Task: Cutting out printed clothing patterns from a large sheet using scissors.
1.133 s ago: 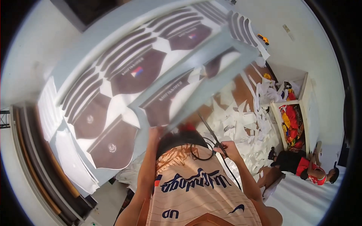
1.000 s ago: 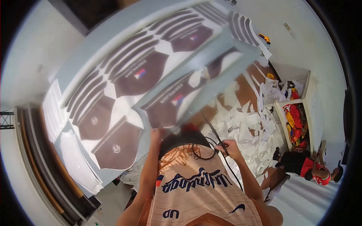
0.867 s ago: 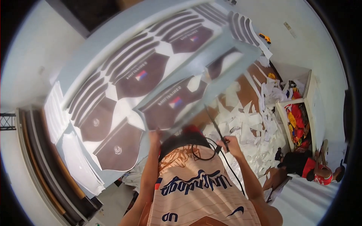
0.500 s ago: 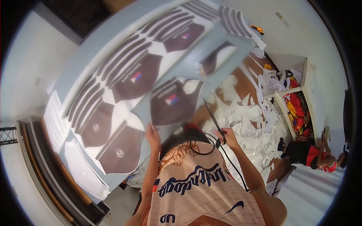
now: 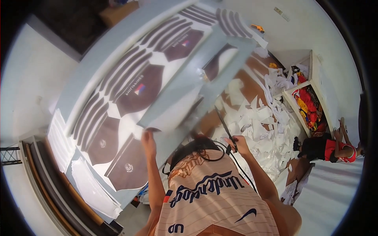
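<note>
My left hand [image 5: 148, 143], fingers closed, pinches the near corner of a cut panel [image 5: 171, 112]. The panel is blurred by motion, and mostly its pale side shows, with a dark edge at the right. In my right hand [image 5: 241, 145] is a pair of long scissors [image 5: 223, 121] with dark blades and black handles, pointing up and away over the scraps. To the left of my left hand lies a dark brown printed panel [image 5: 128, 167] with a round pale emblem. Farther up the table a smaller dark-and-white panel [image 5: 218, 63] lies by itself.
A printed sheet with brown panels and curved strips [image 5: 138, 88] covers the pale table [image 5: 78, 98]. White scraps [image 5: 252, 129] heap up on the right, near a wooden bin [image 5: 311, 106] of colourful cloth. A person [image 5: 334, 147] is at the far right. A black cord [image 5: 240, 173] runs beside my right arm.
The brown panel with the flag print has swung over, its pale side now showing. My left hand has shifted slightly left with it. The scissors stay in my right hand.
</note>
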The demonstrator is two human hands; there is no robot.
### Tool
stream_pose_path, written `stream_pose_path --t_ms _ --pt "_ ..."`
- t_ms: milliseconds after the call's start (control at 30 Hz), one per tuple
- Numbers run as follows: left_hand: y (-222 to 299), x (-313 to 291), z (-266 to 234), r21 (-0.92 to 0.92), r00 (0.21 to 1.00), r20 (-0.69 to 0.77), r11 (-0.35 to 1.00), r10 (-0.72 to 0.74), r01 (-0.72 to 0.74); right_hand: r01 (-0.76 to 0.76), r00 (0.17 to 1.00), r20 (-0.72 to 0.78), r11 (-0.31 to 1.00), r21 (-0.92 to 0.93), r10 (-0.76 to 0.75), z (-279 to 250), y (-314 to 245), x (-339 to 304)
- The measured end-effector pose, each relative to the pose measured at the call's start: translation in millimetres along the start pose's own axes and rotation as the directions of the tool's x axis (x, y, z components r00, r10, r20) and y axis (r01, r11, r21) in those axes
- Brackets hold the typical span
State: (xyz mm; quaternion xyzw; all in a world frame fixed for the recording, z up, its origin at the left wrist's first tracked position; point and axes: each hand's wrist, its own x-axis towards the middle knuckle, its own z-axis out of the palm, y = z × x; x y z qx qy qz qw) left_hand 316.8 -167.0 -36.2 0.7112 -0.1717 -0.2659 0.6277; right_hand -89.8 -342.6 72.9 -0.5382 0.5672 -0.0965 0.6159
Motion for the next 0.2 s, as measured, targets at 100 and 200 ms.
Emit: stream_pose_path --t_ms 100,200 --pt "16 16 -11 -0.112 0.976 -0.203 0.992 -0.075 0.053 0.003 1.0 -0.006 0.999 -0.035 -0.003 -1 1 -4" --pt "20 20 -19 -0.22 0.991 -0.136 0.975 -0.019 -0.012 -0.009 1.0 -0.008 1.0 -0.021 0.009 1 4 -7"
